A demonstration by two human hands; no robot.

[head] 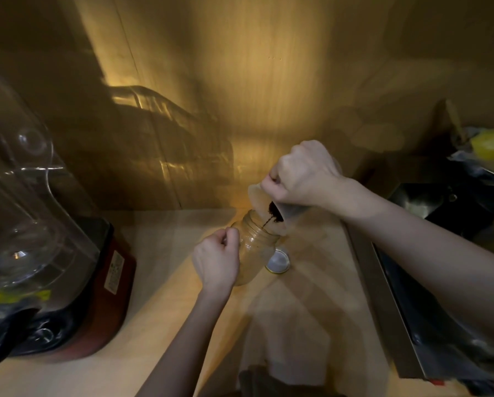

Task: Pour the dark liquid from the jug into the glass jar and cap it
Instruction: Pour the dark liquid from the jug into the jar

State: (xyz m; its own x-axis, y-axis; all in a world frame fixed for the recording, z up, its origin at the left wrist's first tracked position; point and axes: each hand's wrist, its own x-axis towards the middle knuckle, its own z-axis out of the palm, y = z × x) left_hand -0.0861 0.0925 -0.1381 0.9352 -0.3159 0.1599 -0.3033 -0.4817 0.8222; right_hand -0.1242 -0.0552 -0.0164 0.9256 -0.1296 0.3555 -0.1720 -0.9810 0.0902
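Glass jar (254, 247): stands on the desk (165, 276) near its far edge, tilted toward the jug, mouth open and threaded at the neck. Judged rigid, smooth-walled and breakable, likely slippery if wetted; the body below the threads is the sound place to grip, since the neck must stay free for the cap. It appears nearly empty, so light and easily tipped at present.

Dark liquid (270, 217): a thin stream falls from the jug lip into the jar mouth.

Jug (258, 196): translucent, pale, held above and just beyond the jar, tipped steeply with its lip over the opening. Judged a light plastic vessel; how much it still contains cannot be told.

Left hand (215, 259): closed around the near-left side of the jar body, fingers (231, 234) curled just below the threads, steadying it.

Right hand (303, 174): clenched on the jug at its upper side; the handle itself is hidden under the fist.

Lid (277, 261): lies flat on the desk just right of the jar base, partly behind it, untouched. Judged thin metal, light, needing a fingertip pick-up at the rim.

Outward: a blender (53, 253) stands well left; a sink (440, 253) lies right.

Pouring is in hand; capping is not yet done.
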